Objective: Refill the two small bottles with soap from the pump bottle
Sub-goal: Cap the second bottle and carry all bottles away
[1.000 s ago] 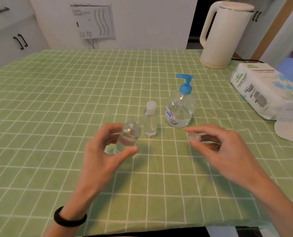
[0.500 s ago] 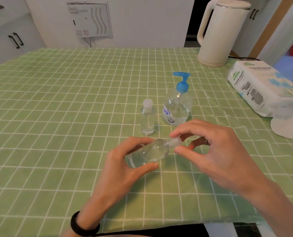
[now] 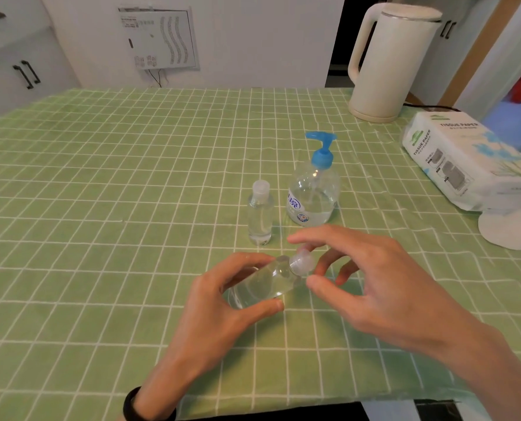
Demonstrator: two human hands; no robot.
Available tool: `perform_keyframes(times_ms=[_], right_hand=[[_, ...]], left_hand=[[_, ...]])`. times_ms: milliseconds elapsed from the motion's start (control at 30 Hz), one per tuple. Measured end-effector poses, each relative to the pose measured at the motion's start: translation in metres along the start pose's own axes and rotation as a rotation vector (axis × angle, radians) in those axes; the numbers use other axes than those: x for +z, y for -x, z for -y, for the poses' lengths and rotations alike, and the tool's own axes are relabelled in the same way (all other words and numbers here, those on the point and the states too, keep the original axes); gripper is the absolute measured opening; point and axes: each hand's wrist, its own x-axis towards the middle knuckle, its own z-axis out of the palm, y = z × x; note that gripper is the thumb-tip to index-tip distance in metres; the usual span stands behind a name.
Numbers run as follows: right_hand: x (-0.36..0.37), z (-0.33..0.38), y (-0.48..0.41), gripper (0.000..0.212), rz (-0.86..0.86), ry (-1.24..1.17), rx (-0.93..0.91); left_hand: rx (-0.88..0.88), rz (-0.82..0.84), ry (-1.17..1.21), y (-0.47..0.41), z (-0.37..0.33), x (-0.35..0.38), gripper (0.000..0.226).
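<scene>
Cap (image 3: 301, 264) now on bottle (image 3: 262, 285), near pump (image 3: 312, 202). Left fingers (image 3: 247, 261) hold bottle; right fingers (image 3: 329, 235) round cap, grip unclear. Twist snug.

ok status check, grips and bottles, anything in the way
Left grip holds small bottle, tilted. Right grip curled round its cap. Second bottle capped, upright beside pump bottle. Nothing blocking.

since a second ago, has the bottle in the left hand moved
Yes. The held bottle went from left of the standing bottle to in front of it, nearer the person.
</scene>
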Motion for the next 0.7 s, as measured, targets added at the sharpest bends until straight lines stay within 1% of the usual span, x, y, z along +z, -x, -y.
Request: perform_keyframes(times_ms=[67, 100, 167, 200, 233, 300, 333, 400, 433, 533, 633, 700], right_hand=[[0.0022, 0.0002, -0.0016, 0.019, -0.004, 0.047, 0.016], [0.0019, 0.0009, -0.002, 0.017, -0.008, 0.059, 0.04], [0.0001, 0.0016, -0.0015, 0.036, -0.038, 0.03, 0.073], [-0.0005, 0.0021, -0.0008, 0.042, -0.054, -0.006, 0.081], [-0.0008, 0.0034, -0.0002, 0.042, -0.059, -0.041, 0.084], [0.0005, 0.0043, 0.0, 0.033, -0.053, -0.046, 0.098], [0.0, 0.0044, -0.0008, 0.034, -0.056, -0.033, 0.119], [-0.0012, 0.0035, -0.001, 0.048, -0.059, -0.042, 0.159], [-0.0012, 0.0036, -0.0006, 0.05, -0.051, -0.046, 0.162], [0.0008, 0.0059, -0.0001, 0.044, -0.001, -0.039, 0.164], [-0.0001, 0.0053, 0.0006, 0.052, -0.002, -0.04, 0.191], [0.0, 0.0067, 0.001, 0.049, 0.03, -0.069, 0.167]], left_hand=[[0.001, 0.002, -0.002, 0.0, -0.0008, 0.0001, 0.052], [0.004, 0.006, -0.005, 0.0, -0.0012, 0.0, 0.052], [0.006, 0.01, 0.0, 0.0002, -0.0027, 0.0003, 0.051], [0.005, 0.008, 0.005, 0.0004, -0.0033, 0.0002, 0.051], [0.003, 0.006, 0.007, 0.0004, -0.0034, -0.0003, 0.051], [0.003, 0.009, -0.006, 0.0, -0.0029, -0.0014, 0.052], [0.004, 0.011, -0.016, -0.0003, -0.0026, -0.0017, 0.054], [0.003, 0.009, -0.028, -0.001, -0.0027, -0.0012, 0.056], [0.001, 0.007, -0.03, -0.001, -0.0031, -0.0009, 0.056], [-0.007, 0.007, -0.049, 0.0009, -0.0031, -0.0015, 0.056], [-0.011, 0.015, -0.064, 0.0015, -0.0051, -0.0014, 0.054], [-0.017, 0.017, -0.065, 0.0014, -0.0057, -0.0012, 0.055]])
